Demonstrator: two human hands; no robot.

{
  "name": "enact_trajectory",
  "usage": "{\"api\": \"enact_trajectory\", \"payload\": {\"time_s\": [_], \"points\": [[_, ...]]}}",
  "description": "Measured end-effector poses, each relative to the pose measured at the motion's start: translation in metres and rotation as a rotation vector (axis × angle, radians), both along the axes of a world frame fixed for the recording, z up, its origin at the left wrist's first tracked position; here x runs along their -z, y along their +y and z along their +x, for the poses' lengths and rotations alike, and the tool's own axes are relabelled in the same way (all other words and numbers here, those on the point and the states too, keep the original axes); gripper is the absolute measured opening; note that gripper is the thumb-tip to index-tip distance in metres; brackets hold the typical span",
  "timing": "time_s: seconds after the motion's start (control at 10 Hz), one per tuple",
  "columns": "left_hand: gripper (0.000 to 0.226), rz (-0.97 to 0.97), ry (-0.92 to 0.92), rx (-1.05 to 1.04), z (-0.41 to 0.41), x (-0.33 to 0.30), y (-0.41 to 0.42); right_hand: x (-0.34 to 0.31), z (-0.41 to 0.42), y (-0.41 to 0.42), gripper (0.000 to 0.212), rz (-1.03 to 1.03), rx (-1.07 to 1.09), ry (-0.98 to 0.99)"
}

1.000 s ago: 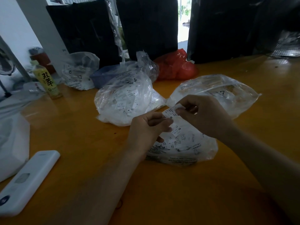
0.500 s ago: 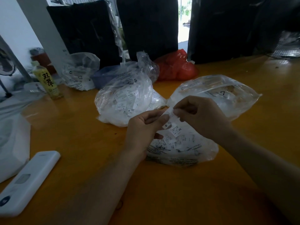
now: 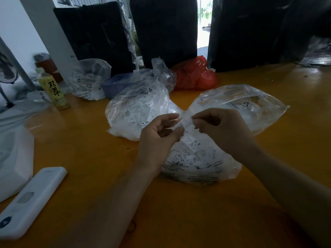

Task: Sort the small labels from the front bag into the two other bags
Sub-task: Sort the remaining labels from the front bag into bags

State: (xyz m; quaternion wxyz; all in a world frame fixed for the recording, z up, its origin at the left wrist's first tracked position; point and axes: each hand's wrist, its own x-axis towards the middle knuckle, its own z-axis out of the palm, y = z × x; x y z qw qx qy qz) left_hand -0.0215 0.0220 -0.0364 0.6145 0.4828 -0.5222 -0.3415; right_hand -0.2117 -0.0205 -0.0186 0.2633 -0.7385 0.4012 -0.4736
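A clear front bag (image 3: 200, 163) full of small white labels lies on the orange table, just beyond my wrists. Above it my left hand (image 3: 159, 138) and my right hand (image 3: 223, 129) together pinch one small white label (image 3: 185, 124) between thumb and fingers. A loose label marked XS (image 3: 191, 143) lies on top of the front bag below them. Behind on the left stands a clear bag (image 3: 139, 111) stuffed with labels. Behind on the right lies a flatter clear bag (image 3: 250, 102) with few contents visible.
A white remote-like device (image 3: 30, 201) lies at the near left beside a white plastic-wrapped bundle (image 3: 12, 158). A yellow drink bottle (image 3: 52, 90), another clear bag (image 3: 89, 79), a blue tub (image 3: 116, 85) and a red bag (image 3: 195, 74) stand farther back, before black panels.
Both hands rose slightly and moved the pinched label up and away from the front bag; my left fingers have opened out a little around it.
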Motion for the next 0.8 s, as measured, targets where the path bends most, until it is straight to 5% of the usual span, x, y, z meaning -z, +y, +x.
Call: {"api": "enact_trajectory", "payload": {"time_s": [0.1,0.3,0.5,0.6,0.7,0.8], "points": [[0.027,-0.067,-0.182,-0.065,0.005,-0.005,0.004,0.000,0.000,0.000,0.012,0.012,-0.020,-0.013],[0.022,-0.208,-0.565,-0.645,0.064,-0.035,-0.017,0.000,-0.005,-0.009,0.016,0.049,0.062,-0.052],[0.028,0.143,-1.062,-0.501,0.078,-0.015,-0.047,0.007,-0.002,-0.012,0.015,0.048,0.074,0.030],[0.043,0.218,-1.142,-0.471,0.070,-0.015,-0.048,0.006,-0.001,-0.011,0.017,0.051,0.084,0.048],[0.065,0.221,-1.015,-0.425,0.062,-0.020,-0.045,0.008,-0.002,-0.012,0.019,0.070,0.091,0.052],[0.056,0.135,-0.959,-0.521,0.059,-0.027,-0.036,0.000,-0.004,-0.009,0.021,0.056,0.136,0.021]]}}
